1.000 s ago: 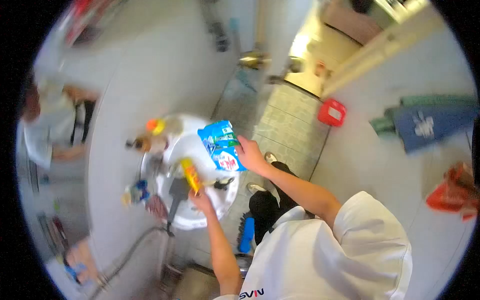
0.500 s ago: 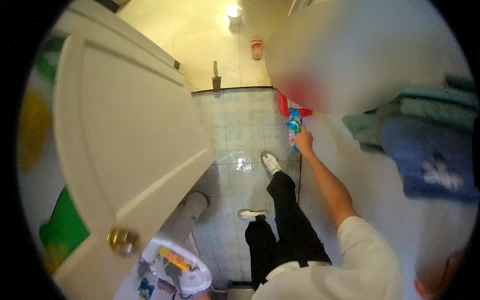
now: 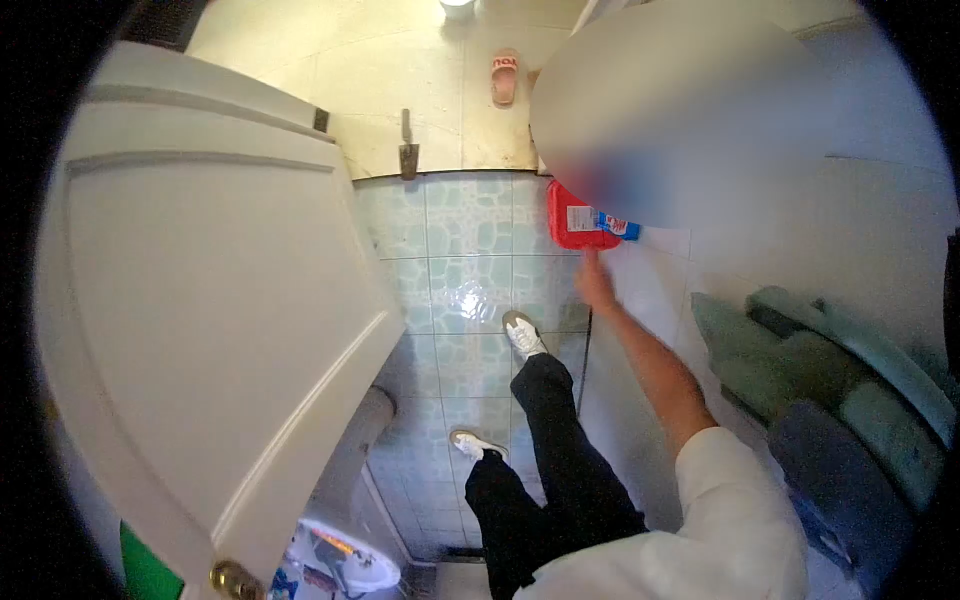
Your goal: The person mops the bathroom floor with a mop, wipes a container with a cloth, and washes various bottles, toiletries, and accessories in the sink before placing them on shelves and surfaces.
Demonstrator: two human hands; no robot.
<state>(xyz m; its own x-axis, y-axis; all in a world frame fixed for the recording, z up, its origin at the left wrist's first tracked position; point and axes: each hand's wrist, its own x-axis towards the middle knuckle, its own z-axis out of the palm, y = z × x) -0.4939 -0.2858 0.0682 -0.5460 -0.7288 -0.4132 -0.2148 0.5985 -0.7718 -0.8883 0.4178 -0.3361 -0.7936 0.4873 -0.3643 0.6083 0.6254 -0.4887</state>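
My right hand [image 3: 596, 285] reaches forward, just short of a red plastic container [image 3: 562, 225] by the right wall. Its fingers point toward the container's near edge and look stretched out, with nothing visible in them. A blue packet [image 3: 622, 227] with red and white print lies at the container's right side, beside a white label [image 3: 580, 218]. A blurred patch hides the container's far part. My left hand is out of view.
A white door [image 3: 200, 320] with a brass knob [image 3: 236, 580] stands at left. Behind it is a white sink [image 3: 375, 575] with items in it. A trowel [image 3: 408, 158] and a pink slipper [image 3: 504, 78] lie beyond the tiled floor [image 3: 470, 235]. Towels [image 3: 830, 370] hang at right.
The blue packet has gone from my right hand to the red container, and the hand has drawn slightly back from it. The view has shifted, so the sink sits lower in the picture.
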